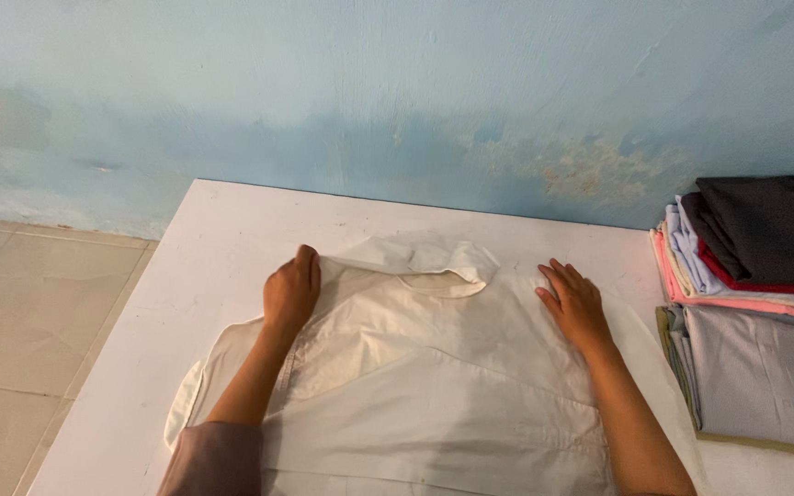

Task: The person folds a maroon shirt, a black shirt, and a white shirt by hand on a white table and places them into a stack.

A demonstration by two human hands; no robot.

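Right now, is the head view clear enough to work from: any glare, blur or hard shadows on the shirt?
Head view: soft, even light with no glare; the cream shirt shows only faint shadows along its folds; left hand and right hand look sharp; the folded stack at the right edge is cut off.

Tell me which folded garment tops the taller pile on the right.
The dark charcoal garment tops the taller pile by the wall, above the red, pale blue and pink ones. The lavender shirt tops the lower, nearer pile.
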